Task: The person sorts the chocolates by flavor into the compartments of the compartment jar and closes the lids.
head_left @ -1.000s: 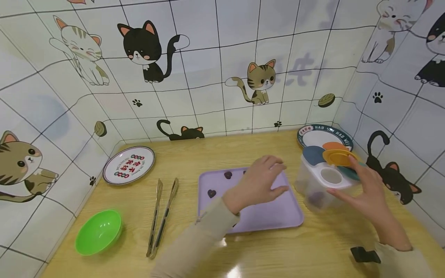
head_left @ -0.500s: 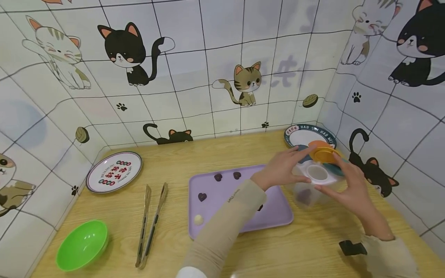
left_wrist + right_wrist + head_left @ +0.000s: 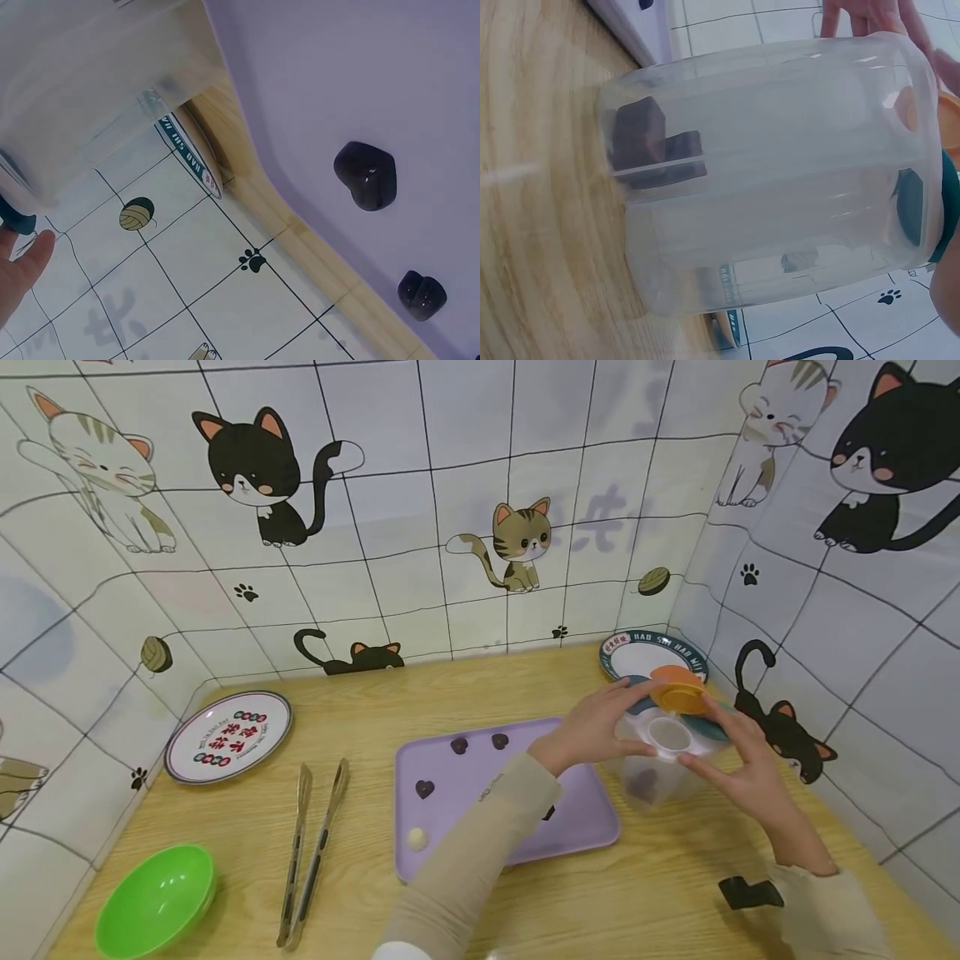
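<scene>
At the right stands a clear storage box with a white top and coloured flaps. Its yellow flap is raised beside a round white opening. My left hand holds the box's top from the left, its thumb by the opening and its fingers near the blue flap. My right hand holds the right side, fingertips at the yellow flap's edge, thumb by the front rim. Through the clear wall in the right wrist view, dark brown blocks lie at the box's bottom.
Left of the box, a purple tray carries dark heart-shaped pieces and a pale round piece. Metal tongs, a green bowl and a white plate are farther left. Another plate lies behind the box.
My left hand has moved right from over the tray to the box's left side. The right hand stays at the box. The head view has turned slightly right.
</scene>
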`<state>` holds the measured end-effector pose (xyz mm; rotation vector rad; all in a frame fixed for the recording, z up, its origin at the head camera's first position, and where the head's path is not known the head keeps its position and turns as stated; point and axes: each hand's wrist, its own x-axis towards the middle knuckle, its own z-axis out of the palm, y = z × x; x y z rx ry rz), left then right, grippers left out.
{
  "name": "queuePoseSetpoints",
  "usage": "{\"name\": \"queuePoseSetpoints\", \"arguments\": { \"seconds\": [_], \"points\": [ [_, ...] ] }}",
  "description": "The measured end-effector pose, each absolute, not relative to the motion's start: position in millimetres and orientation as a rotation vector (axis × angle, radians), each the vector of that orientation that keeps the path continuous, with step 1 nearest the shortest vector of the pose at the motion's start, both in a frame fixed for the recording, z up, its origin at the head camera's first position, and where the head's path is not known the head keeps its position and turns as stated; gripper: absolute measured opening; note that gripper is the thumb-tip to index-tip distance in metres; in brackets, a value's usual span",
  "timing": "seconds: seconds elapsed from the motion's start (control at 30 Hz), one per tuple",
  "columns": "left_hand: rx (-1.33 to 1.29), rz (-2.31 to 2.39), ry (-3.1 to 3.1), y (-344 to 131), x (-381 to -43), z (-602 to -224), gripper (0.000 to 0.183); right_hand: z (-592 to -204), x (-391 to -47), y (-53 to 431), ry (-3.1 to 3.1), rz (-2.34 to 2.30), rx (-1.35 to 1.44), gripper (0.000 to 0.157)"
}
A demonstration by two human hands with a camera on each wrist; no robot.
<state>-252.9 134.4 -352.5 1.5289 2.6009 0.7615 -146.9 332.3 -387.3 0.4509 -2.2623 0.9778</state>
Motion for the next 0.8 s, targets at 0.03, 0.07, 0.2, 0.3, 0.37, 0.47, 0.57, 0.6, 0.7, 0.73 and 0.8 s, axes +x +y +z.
{"name": "queuePoseSetpoints", "arguments": {
  "seconds": [0.03,0.07,0.2,0.3,0.37,0.47,0.57,0.6,0.7,0.73,0.8],
  "points": [
    [1.529,0.775,2.598,134.0,-252.5,-352.5,0.088,-386.9,-146.6,332.0,-2.248,1.022,0.468,0.082],
    [1.538,0.789,2.596,133.8,-251.9,-352.2,0.087,-386.8,-146.7,331.8,-2.226,1.066,0.494,0.079],
    [1.585,0.803,2.606,133.2,-249.2,-351.6,0.071,-386.3,-148.6,332.6,-2.126,1.243,0.641,0.065],
    [1.604,0.777,2.601,132.3,-247.4,-352.5,0.056,-386.2,-149.6,334.0,-2.125,1.225,0.687,0.061],
    [1.606,0.767,2.585,131.2,-247.1,-354.5,0.052,-386.4,-149.7,334.1,-2.161,1.132,0.67,0.059],
    [1.58,0.801,2.558,129.9,-247.2,-356.4,0.053,-386.4,-149.7,333.9,-2.198,1.017,0.642,0.049],
    [1.529,0.877,2.53,129.4,-246.9,-357.4,0.051,-387.2,-150.5,333.4,-2.182,0.982,0.649,0.037],
    [1.512,0.903,2.526,129.4,-246.6,-357.7,0.05,-388.0,-151.1,333.3,-2.171,0.981,0.645,0.034],
    [1.492,0.965,2.525,130.3,-245.2,-358.3,0.045,-390.4,-152.3,331.8,-2.133,0.978,0.615,0.027],
    [1.495,0.972,2.539,130.7,-245.3,-358.7,0.043,-390.9,-153.1,331.1,-2.126,0.975,0.599,0.026],
    [1.512,0.973,2.58,131.6,-245.5,-358.9,0.042,-390.6,-154.6,329.7,-2.112,0.969,0.577,0.027]
  ]
}}
